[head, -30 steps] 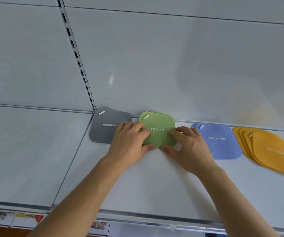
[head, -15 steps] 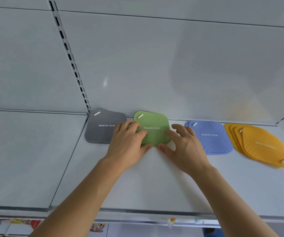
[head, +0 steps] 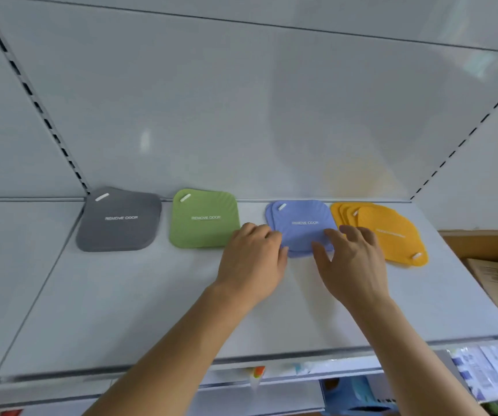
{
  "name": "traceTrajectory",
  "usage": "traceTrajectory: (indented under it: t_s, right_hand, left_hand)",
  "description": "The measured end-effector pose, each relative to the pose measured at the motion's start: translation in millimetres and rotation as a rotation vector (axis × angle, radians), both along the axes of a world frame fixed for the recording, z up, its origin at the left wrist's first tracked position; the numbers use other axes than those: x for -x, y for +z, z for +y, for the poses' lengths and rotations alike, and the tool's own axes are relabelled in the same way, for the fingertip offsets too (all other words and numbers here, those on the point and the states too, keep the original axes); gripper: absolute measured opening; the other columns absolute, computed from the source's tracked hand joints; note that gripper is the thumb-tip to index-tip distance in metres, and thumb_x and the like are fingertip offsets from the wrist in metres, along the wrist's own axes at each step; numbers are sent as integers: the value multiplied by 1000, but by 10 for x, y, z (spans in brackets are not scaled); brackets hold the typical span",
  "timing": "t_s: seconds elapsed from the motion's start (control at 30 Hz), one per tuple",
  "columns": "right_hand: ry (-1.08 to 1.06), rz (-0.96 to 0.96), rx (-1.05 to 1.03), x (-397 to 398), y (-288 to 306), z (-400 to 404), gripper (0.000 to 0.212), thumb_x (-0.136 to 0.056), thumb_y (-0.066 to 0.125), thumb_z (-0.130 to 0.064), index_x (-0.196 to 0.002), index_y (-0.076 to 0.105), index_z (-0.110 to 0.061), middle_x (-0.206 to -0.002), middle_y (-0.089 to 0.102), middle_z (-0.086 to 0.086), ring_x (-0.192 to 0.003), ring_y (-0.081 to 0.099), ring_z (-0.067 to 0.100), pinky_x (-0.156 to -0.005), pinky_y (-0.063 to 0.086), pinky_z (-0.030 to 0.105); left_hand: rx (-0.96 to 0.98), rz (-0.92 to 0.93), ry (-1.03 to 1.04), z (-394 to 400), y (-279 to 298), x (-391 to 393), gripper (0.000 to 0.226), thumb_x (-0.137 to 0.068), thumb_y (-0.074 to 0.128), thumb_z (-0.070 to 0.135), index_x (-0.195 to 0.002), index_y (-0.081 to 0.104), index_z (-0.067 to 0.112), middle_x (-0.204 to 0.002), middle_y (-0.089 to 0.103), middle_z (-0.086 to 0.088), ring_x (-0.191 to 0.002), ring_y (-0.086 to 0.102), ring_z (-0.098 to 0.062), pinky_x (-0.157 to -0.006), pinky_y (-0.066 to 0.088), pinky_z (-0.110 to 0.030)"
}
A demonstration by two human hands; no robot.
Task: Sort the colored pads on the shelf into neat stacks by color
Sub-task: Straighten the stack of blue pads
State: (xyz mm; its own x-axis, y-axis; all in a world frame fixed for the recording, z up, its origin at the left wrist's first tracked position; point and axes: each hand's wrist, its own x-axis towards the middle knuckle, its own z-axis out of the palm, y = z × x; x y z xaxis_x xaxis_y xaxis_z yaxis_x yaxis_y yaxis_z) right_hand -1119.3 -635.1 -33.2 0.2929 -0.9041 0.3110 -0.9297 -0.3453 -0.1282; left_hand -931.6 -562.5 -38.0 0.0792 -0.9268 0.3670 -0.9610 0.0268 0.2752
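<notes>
- Blue pads [head: 303,226], centre-right of the frame, are slightly offset; squaring them looks like the current step.
- Left hand [head: 253,262] touches their left edge with curled fingers; right hand [head: 351,262], fingers spread, rests on their lower right corner.
- Orange pads [head: 392,235], fanned at right, likely need squaring next.

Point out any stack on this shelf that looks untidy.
The orange stack at the right end is fanned out, its pads offset so several edges show. The blue stack is slightly offset too; both hands are at it. The grey stack and green stack look squared.
</notes>
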Motion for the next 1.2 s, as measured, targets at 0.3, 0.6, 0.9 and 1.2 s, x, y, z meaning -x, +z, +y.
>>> traceTrajectory:
  t_s: [0.3, 0.6, 0.9, 1.2]
  right_hand:
    - [86, -39, -143, 13, 146, -211, 50, -91, 66, -50, -131, 63, -21, -123, 65, 11, -114, 55, 38, -88, 46, 45]
    - [262, -525, -309, 51, 173, -425, 35, -98, 59, -18, -67, 43, -20, -64, 44, -1, -59, 42, 23, -50, 26, 31]
    - [395, -744, -595, 338, 375, -153, 35, -103, 58, -39, -82, 67, -13, -68, 65, 9, -61, 61, 27, -56, 47, 38]
    - [210, -74, -234, -25, 92, -597, 51, -94, 62, -54, -137, 63, -27, -114, 71, 3, -110, 57, 36, -93, 44, 40]
  left_hand:
    - [-70, 2, 445, -315, -59, 569, 25, -87, 75, 34, -95, 68, 11, -92, 64, -13, -85, 60, -39, -74, 51, -46]
    - [-84, 314, 544, -346, -5, 564, 48, -92, 72, 34, -132, 63, 11, -120, 66, -10, -111, 60, -37, -95, 50, -45]
    - [65, 1464, 205, 100, 304, 256, 31, -90, 72, 31, -120, 72, 21, -120, 77, -7, -114, 72, -30, -96, 54, -47]
    - [29, 1181, 373, 385, 255, 33, 33, -89, 58, 28, -118, 68, 38, -112, 74, 14, -106, 67, -5, -93, 51, -32]
